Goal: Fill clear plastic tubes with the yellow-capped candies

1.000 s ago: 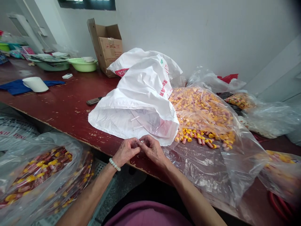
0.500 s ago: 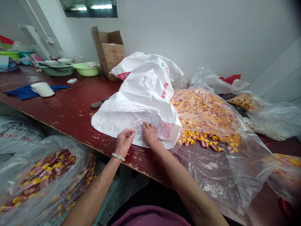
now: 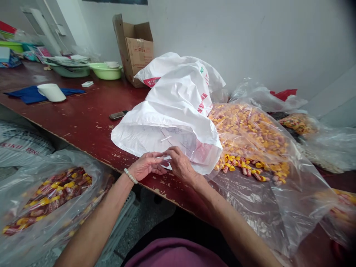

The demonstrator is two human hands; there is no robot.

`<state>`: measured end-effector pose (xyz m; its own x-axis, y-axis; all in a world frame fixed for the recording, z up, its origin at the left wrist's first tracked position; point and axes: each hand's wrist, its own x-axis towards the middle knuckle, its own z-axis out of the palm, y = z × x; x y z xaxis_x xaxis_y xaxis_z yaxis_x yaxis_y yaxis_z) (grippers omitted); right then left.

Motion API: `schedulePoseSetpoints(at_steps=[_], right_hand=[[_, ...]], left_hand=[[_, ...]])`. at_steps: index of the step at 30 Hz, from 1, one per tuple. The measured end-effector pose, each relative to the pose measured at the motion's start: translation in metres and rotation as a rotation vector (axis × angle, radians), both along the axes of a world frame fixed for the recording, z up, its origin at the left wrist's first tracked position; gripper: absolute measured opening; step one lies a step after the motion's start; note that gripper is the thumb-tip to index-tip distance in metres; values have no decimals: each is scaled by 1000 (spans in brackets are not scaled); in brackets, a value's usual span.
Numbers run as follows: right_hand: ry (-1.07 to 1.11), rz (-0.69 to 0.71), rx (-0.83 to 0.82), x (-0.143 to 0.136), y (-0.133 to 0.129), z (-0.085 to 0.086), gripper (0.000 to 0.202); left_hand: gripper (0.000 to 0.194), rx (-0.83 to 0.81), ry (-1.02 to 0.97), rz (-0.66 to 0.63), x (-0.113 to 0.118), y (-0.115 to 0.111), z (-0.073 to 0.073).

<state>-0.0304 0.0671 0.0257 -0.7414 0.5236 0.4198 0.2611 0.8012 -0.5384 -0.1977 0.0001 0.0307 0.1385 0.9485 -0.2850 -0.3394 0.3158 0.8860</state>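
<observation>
A white woven sack point(image 3: 172, 100) with red print lies on the table, its mouth facing me. Inside the mouth are flat clear plastic sheets or pieces point(image 3: 185, 139); their exact kind I cannot make out. My left hand point(image 3: 146, 167), wearing a bead bracelet point(image 3: 130, 176), meets my right hand point(image 3: 182, 166) just in front of the sack's lower lip. Both sets of fingertips are pinched on a small clear plastic piece point(image 3: 167, 158), mostly hidden by the fingers.
Right of the sack, a large clear bag point(image 3: 250, 129) of yellow-and-red small parts spills some onto the table point(image 3: 83, 124). Another such bag point(image 3: 55, 196) sits low at left. A phone point(image 3: 118, 115), white cup point(image 3: 52, 92), green basin point(image 3: 106, 71) and cardboard box point(image 3: 139, 55) stand farther back.
My right hand has drawn back from the sack's mouth, and the two hands have come together on the clear plastic piece. The view has tilted slightly downward.
</observation>
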Motion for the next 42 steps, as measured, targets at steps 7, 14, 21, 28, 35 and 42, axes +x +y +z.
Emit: schedulePoseSetpoints(at_steps=[7, 14, 21, 28, 35, 42], right_hand=[[294, -249, -708, 12, -20, 7, 51], [255, -233, -412, 2, -45, -4, 45], [-201, -345, -19, 15, -30, 4, 50], [-582, -406, 354, 58, 33, 3, 36], [-87, -414, 34, 53, 8, 8, 28], [278, -235, -500, 32, -33, 4, 34]], left_hand=[[38, 67, -234, 72, 18, -12, -6], [36, 253, -192, 135, 52, -16, -8], [39, 207, -114, 302, 58, -20, -17], [48, 133, -99, 279, 49, -24, -11], [55, 106, -169, 273, 49, -20, -15], [68, 221, -40, 250, 66, -18, -17]])
